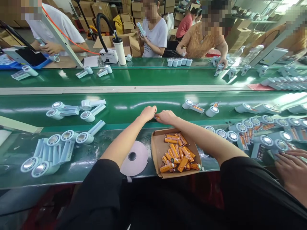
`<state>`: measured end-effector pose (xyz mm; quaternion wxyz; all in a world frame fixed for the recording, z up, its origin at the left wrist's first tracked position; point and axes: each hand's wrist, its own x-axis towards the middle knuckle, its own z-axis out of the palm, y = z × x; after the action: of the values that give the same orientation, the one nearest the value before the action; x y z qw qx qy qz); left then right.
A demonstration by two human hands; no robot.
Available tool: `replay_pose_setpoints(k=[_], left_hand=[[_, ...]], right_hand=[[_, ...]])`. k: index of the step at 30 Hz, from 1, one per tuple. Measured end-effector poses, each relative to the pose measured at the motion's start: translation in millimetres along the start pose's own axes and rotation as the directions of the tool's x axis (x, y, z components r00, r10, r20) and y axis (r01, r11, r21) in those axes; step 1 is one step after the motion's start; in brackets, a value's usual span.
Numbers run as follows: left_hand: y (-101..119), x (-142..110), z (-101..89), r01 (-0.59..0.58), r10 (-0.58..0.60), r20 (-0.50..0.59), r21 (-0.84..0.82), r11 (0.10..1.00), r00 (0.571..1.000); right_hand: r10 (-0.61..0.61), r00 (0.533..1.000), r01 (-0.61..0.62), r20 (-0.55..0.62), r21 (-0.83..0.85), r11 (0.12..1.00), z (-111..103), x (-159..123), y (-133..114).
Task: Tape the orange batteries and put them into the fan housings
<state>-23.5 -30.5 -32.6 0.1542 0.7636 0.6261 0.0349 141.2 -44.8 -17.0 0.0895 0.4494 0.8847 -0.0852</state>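
Both my hands meet over the green belt, beyond the cardboard tray. My right hand (166, 117) is closed, with a small orange battery (157, 117) showing at its fingertips. Close beside it, my left hand (148, 112) is closed too; whatever its fingers pinch is hidden. Below them sits the shallow cardboard tray (156, 156), heaped with orange batteries (176, 151). Left of the tray lies a flat white roll of tape (140, 159), its loose end hanging over the bench edge.
Light blue handheld fans (83, 137) lie on the left of the bench and belt. Opened fans (240, 127) with orange batteries crowd the right, where another person's hand (292, 169) reaches in. Across a second belt (144, 75) several people work; a white tumbler (119, 52) stands there.
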Motion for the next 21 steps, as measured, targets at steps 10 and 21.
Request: replay_pose_setpoints(k=[10, 21], left_hand=[[9.0, 3.1, -0.6, -0.017, 0.015, -0.032, -0.053, 0.998, 0.999], [12.9, 15.2, 11.5, -0.023, 0.019, -0.042, -0.111, 0.994, 0.999]], right_hand=[[-0.091, 0.993, 0.087, -0.071, -0.063, 0.994, -26.8, -13.6, 19.2], [-0.073, 0.996, 0.075, -0.051, 0.038, 0.996, 5.5, -11.7, 28.3]])
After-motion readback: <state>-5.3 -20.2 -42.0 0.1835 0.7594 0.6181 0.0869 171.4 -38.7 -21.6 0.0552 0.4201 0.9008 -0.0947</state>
